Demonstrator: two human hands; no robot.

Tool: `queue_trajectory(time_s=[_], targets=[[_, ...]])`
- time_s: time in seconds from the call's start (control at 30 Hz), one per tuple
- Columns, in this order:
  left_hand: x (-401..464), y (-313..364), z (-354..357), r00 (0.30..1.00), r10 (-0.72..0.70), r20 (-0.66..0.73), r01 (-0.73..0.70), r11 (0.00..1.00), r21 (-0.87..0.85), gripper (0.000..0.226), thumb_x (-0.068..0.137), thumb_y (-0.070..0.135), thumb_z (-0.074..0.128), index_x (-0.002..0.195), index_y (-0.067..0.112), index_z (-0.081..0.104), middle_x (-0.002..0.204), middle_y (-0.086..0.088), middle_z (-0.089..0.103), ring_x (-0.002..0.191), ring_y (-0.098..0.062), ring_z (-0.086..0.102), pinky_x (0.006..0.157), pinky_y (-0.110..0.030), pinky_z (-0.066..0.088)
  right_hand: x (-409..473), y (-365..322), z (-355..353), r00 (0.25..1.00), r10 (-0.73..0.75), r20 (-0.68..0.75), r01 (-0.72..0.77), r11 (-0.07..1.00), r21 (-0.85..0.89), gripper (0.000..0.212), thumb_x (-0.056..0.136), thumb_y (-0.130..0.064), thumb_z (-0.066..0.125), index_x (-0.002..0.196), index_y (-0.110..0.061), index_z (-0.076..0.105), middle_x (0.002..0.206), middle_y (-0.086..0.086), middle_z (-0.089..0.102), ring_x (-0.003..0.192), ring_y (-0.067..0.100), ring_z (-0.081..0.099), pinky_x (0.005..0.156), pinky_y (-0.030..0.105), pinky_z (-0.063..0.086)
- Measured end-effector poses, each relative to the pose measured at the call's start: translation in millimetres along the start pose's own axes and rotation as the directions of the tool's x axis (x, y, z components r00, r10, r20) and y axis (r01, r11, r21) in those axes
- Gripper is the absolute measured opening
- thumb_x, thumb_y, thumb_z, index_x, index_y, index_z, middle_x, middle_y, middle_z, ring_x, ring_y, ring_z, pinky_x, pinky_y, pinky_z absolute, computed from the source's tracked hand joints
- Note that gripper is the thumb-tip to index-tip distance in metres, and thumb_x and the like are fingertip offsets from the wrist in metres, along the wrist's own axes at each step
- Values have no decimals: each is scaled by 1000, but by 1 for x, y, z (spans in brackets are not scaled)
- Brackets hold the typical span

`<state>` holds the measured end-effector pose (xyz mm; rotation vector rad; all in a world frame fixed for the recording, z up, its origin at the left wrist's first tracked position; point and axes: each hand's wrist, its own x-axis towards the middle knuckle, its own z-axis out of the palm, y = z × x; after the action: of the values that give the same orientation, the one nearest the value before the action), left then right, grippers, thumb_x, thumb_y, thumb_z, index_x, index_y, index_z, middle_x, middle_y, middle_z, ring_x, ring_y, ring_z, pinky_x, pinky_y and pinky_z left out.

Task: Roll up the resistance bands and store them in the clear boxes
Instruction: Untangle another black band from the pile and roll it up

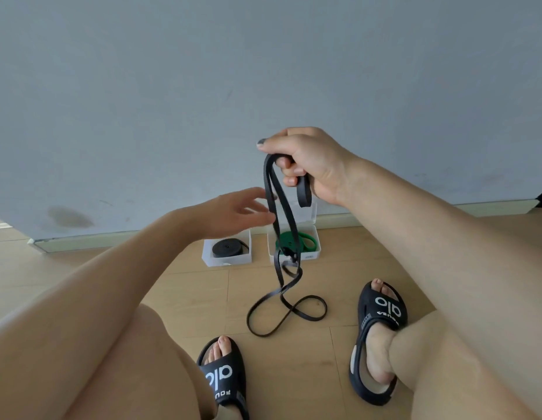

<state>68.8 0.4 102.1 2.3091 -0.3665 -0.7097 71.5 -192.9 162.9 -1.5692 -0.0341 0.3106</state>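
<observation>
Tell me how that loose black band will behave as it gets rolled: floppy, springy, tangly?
Likely very floppy: the loose black band hangs limp from the right hand and pools in crossed loops on the floor. It may tangle, given those twists. Probably springy too; the green band sits loosely coiled in its clear box.

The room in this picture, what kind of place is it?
Probably a room at home: a wood-look floor, a plain grey wall with a baseboard, and the person's slippers.
</observation>
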Motion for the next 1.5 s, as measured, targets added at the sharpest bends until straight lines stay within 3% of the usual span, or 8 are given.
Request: queue_trajectory(time_s=[0.3, 0.43, 0.6, 0.8, 0.97, 1.1, 1.27, 1.5], targets=[[2, 10, 9, 998, 50, -23, -50, 999, -4, 17, 101, 42, 60, 112, 31, 68, 108, 16, 71, 106, -2, 64, 97, -27, 46, -4, -7, -4, 997, -82, 0, 80, 972, 222, 13, 97, -15, 67, 88, -13, 60, 59, -3, 45, 46, 10, 28, 50, 24, 33], [1, 2, 4, 1000, 0, 13, 1, 993, -114, 17, 104, 26, 58, 107, 11, 63, 100, 0, 79, 99, -10, 74, 97, -31, 57, 3, -4, -21, 969, -84, -231, 133, 970, 205, 16, 93, -8, 69, 81, -12, 60, 54, -1, 42, 42, 10, 27, 49, 25, 28], [-5, -7, -3, 994, -2, -111, 22, 984, 176, 15, 102, 34, 57, 89, 28, 59, 87, 7, 74, 84, -14, 63, 76, -30, 45, 18, 18, -59, 858, -52, -511, -15, 992, -125, 11, 88, -12, 69, 83, -10, 60, 60, 4, 48, 44, 14, 38, 53, 29, 35], [-14, 4, 1, 974, 132, -185, -117, 989, 91, 22, 106, 31, 52, 86, 23, 57, 76, 5, 68, 73, -10, 69, 74, -31, 50, 21, 41, -64, 954, 168, -247, -284, 252, -925, 20, 92, -1, 40, 88, -9, 58, 89, 10, 56, 76, 27, 50, 65, 33, 42], [-10, 23, 7, 936, 252, -246, -247, 968, 49, 17, 104, 28, 54, 93, 17, 59, 81, -3, 67, 63, -11, 67, 70, -29, 55, 10, 27, -14, 978, 185, 100, -104, 841, -531, 42, 108, -35, 37, 119, -9, 68, 106, 11, 77, 108, 25, 70, 104, 37, 46], [-8, 23, 4, 909, 262, -324, -249, 965, 83, 7, 102, 27, 57, 99, 27, 64, 87, 12, 68, 61, -1, 58, 62, -20, 54, 5, 25, 7, 972, 161, 169, -28, 799, -601, 54, 109, -45, 29, 92, -6, 62, 52, 0, 55, 53, 25, 60, 74, 41, 57], [-5, 7, 0, 914, 198, -354, -132, 970, 203, 13, 94, 16, 59, 87, 21, 49, 78, 1, 68, 75, -20, 71, 70, -37, 57, 8, 13, 8, 994, -106, 11, 96, 856, -508, 18, 99, -22, 61, 97, -6, 68, 47, -11, 42, 39, 10, 37, 43, 25, 34], [-9, -33, -5, 983, -143, -113, 167, 953, 251, 12, 98, 21, 58, 87, 16, 58, 80, 2, 77, 84, -20, 72, 81, -36, 54, 11, -11, -33, 883, -238, -405, 174, 966, -189, 14, 89, -9, 62, 75, -10, 59, 42, -8, 37, 34, 10, 33, 44, 24, 30]])
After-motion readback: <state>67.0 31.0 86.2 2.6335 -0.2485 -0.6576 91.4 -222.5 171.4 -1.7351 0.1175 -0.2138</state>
